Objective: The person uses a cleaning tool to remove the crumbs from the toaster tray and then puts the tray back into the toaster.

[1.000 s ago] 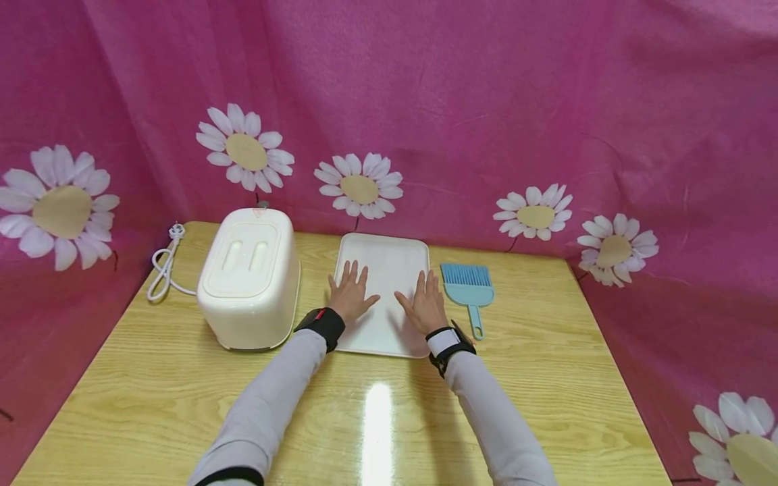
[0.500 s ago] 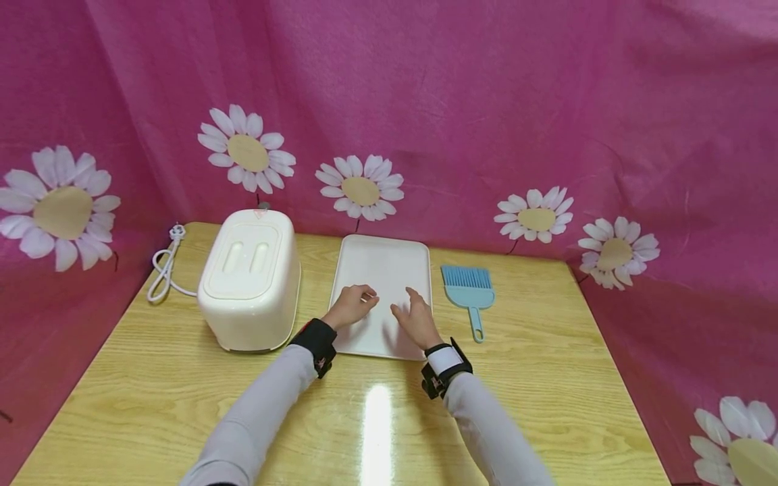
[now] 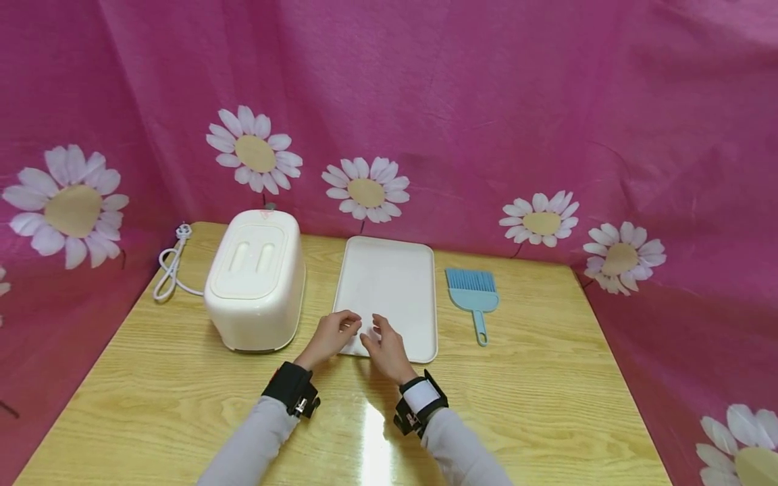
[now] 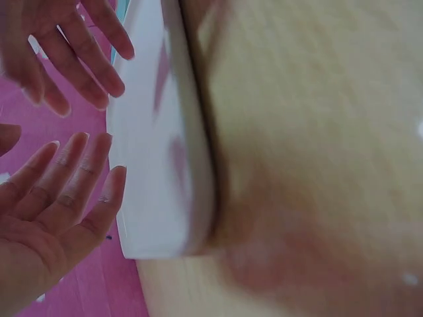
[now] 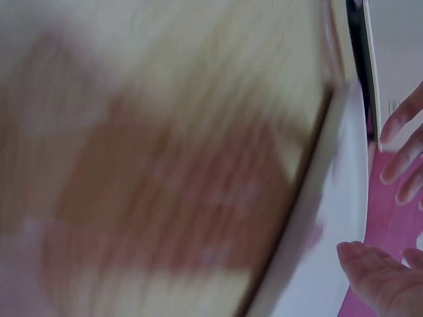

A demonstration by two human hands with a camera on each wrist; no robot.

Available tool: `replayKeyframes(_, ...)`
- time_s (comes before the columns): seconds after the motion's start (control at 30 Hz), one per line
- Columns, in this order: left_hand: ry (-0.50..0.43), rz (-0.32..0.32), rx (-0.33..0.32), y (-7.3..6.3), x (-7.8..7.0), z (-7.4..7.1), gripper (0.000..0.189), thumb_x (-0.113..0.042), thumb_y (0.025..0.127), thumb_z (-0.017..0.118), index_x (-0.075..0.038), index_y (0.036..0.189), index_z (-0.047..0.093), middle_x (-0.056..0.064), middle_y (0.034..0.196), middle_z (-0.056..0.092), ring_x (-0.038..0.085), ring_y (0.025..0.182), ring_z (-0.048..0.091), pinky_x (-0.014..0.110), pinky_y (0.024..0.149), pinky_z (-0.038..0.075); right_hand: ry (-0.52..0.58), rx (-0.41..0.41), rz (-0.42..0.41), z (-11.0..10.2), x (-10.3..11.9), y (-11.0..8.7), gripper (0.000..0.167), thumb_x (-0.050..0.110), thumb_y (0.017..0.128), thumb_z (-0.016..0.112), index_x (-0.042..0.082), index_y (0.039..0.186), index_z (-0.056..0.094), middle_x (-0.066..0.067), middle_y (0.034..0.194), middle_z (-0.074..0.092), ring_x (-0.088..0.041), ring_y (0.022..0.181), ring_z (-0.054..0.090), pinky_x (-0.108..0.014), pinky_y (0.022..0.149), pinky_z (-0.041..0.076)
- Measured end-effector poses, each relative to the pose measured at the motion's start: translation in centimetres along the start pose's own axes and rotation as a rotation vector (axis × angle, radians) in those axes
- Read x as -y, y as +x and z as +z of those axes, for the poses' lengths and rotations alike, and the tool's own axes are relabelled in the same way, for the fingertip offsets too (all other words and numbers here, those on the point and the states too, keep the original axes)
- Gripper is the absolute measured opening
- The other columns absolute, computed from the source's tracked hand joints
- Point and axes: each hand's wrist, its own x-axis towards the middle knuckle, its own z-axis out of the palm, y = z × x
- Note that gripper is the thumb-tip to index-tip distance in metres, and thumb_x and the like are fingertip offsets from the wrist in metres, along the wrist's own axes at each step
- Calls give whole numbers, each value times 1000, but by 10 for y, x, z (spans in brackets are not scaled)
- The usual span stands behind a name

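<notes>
My left hand [image 3: 333, 335] hovers at the near left edge of a white rectangular tray [image 3: 395, 277], fingers loosely bent. Close on its right is my right hand [image 3: 387, 347], over the tray's near edge, with its fingers also slightly bent. A small gap separates the fingertips, and neither hand holds anything. In the left wrist view the left palm [image 4: 59, 211] faces inward towards the other hand. The right wrist view catches the right hand [image 5: 386, 281] only in part. Whether any finger touches the tray cannot be told.
Left of the tray stands a white toaster-shaped appliance [image 3: 254, 283] with two oval marks on top. Its white power cord [image 3: 172, 270] lies looped beside it. A light-blue brush and dustpan set [image 3: 474, 300] lies right of the tray on the wooden table [image 3: 535, 391]. A pink flowered curtain [image 3: 456, 121] hangs behind.
Both hands have drawn back towards the tray's near edge and come closer together. Their spread fingers have bent. The tray, appliance and brush set stay in place.
</notes>
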Motion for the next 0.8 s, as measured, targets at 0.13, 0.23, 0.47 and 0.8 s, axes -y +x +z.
replayKeyframes(0.13,-22,-47,-22,-18,9,-8,17,-3,85,56,8,96,61,16,83,65,27,75,63,30,66,54,20,30,-28,15,11,-3,45,11,86,56,-12,122,40,-31,115,51,-38,104,53,-42,82,50)
replayKeyframes(0.23,-53,-79,-34,-30,18,-17,18,-3,86,55,9,97,60,17,84,65,27,78,63,30,68,53,36,41,-55,26,19,-4,44,10,87,56,-13,121,41,-31,114,51,-39,104,53,-42,82,50)
replayKeyframes(0.47,-43,-174,-87,-63,36,-48,22,-6,87,55,11,100,59,17,87,64,27,83,61,33,75,52,50,75,-61,48,37,3,43,11,88,53,-12,122,40,-29,116,52,-36,106,53,-40,84,49)
replayKeyframes(0.8,121,-344,-255,-100,60,-104,22,-10,88,52,8,97,61,20,89,65,26,83,62,29,76,50,100,170,-20,67,63,16,49,25,96,40,-9,131,33,-25,125,47,-34,112,49,-37,88,47)
